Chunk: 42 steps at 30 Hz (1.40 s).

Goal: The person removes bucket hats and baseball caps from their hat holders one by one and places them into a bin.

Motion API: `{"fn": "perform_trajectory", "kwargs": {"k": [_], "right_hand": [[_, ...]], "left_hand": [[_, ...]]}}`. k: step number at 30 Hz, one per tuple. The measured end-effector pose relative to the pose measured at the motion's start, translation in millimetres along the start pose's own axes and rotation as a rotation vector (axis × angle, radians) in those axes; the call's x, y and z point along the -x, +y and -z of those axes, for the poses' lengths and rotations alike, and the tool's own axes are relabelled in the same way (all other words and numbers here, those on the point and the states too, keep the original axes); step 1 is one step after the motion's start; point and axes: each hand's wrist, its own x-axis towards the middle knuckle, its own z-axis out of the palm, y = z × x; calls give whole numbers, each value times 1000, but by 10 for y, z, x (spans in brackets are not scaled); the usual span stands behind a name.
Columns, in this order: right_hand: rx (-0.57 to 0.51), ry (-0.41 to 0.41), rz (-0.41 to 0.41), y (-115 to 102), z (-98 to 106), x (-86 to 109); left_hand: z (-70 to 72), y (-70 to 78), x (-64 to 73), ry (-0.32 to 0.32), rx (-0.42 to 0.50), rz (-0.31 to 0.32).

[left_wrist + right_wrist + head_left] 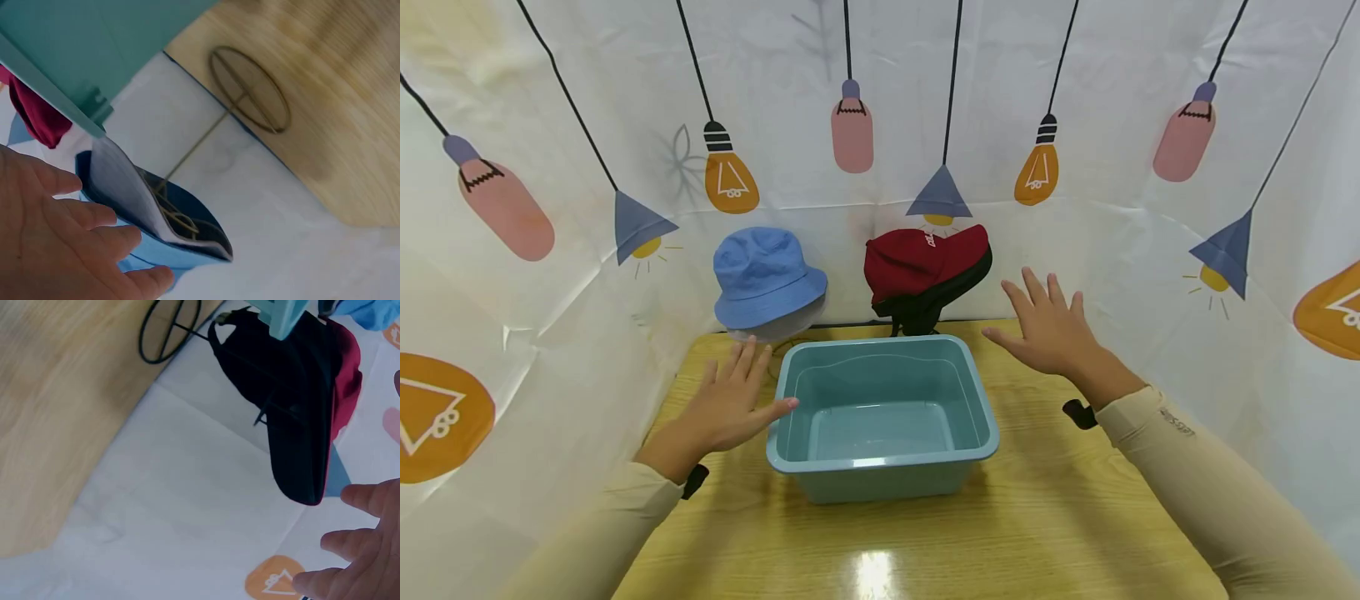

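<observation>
A blue-green plastic basin (pixel 880 461) stands on the wooden table, with nothing inside. My left hand (pixel 718 408) hovers at the basin's left side, fingers spread, holding nothing. On the other side my right hand (pixel 1045 329) is raised above the table, its fingers also spread and holding nothing. Behind the basin on the left hangs a light blue bucket hat (pixel 766 275), on a thin wire stand (pixel 203 139) in the left wrist view. A red cap (pixel 917 262) with a dark underside sits at the back right, on a black wire stand (pixel 169 359) in the right wrist view.
The wooden table (pixel 880 542) reaches back to a white curtain (pixel 1112 258) printed with hanging lamps and bulbs, which also encloses both sides. Both hats stand near the table's far edge, close to the curtain.
</observation>
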Motion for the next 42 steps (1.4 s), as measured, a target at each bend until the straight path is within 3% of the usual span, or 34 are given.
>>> {"fn": "perform_trajectory", "kwargs": {"k": [18,28,42], "right_hand": [[-37,22,-34,-193,229,-634],[-33,4,-24,-377,219,-813],[-14,13,-31,-538,282,-1088]], "left_hand": [[-99,407,34,-3,29,-88],[-163,531,107,16,17,-76],[-196,600,98,4,31,-66]]}}
